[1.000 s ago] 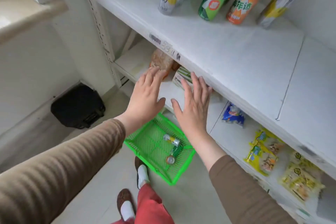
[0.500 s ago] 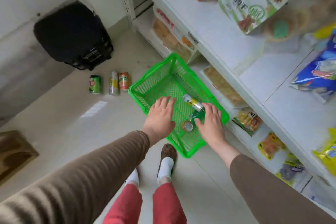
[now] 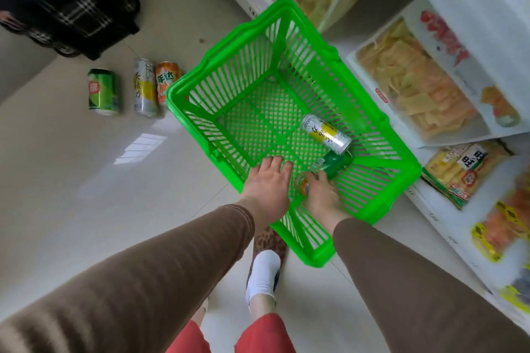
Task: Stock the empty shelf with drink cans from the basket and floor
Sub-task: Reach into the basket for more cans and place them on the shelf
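Your left hand [image 3: 268, 185] reaches into the green plastic mesh basket [image 3: 206, 89] at frame centre, fingers straight and spread, holding nothing. Your right hand [image 3: 322, 195] curls around an orange can [image 3: 301, 185] at the basket's lower edge. Just above it lie a dark green can [image 3: 335, 165] and a silver-and-yellow can [image 3: 325, 133] on the basket floor. At left, on the pale floor [image 3: 86, 180], stand a green can [image 3: 102, 92], a silver-yellow can [image 3: 144, 87] and an orange-labelled can [image 3: 166, 79].
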The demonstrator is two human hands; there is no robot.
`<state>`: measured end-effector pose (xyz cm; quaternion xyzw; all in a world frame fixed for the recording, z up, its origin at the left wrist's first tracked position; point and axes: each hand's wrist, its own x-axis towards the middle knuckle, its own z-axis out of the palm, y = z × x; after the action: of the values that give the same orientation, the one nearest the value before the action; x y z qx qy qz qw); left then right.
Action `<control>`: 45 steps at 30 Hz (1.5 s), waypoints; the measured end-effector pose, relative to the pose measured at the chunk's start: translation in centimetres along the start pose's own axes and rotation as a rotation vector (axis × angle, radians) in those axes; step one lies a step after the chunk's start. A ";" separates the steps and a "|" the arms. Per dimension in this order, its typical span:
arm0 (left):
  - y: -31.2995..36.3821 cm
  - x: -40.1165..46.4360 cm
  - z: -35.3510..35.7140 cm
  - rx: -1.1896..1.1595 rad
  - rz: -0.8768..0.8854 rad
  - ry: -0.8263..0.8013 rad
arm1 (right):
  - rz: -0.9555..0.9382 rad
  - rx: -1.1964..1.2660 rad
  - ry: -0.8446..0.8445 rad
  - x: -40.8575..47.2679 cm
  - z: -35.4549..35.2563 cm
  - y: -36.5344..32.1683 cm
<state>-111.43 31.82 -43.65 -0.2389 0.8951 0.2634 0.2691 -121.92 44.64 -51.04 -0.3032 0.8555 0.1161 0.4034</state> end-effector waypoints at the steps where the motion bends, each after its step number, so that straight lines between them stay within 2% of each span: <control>1: -0.1 0.2 0.2 -0.002 0.005 0.006 | 0.002 0.005 0.012 0.5 0.5 0.0; 4: -0.7 -0.2 -0.3 0.001 0.028 0.028 | 0.010 0.051 0.030 1.0 0.2 -0.2; 7: -1.0 -1.8 -2.4 -0.010 0.016 0.046 | 0.058 0.213 0.051 -0.6 -2.8 -0.8; 10: -0.6 -4.1 -6.7 -0.018 -0.013 0.063 | 0.038 0.385 0.185 -4.6 -8.5 -1.9; 16: 1.6 -10.8 -21.6 -0.034 0.003 0.262 | -0.066 0.623 0.419 -16.5 -25.3 -5.3; 23: 5.7 -23.0 -41.5 -0.107 0.140 0.546 | -0.214 0.775 0.670 -35.7 -44.8 -9.5; 27: 8.3 -29.6 -50.4 -0.097 0.265 0.697 | -0.319 0.802 0.782 -45.4 -52.2 -11.0; 31: 11.0 -32.8 -56.7 -0.064 0.356 0.776 | -0.350 0.791 0.922 -51.0 -57.9 -11.7; 37: 14.7 -32.0 -62.9 -0.052 0.401 0.837 | -0.213 0.760 1.018 -51.8 -66.1 -10.1; 45: 18.8 -25.9 -67.5 0.027 0.367 0.687 | -0.003 0.748 1.050 -43.4 -73.3 -5.3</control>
<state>-126.91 12.80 26.88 -0.1454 0.9643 0.2002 -0.0946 -142.86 26.40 29.69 -0.1598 0.9213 -0.3543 0.0095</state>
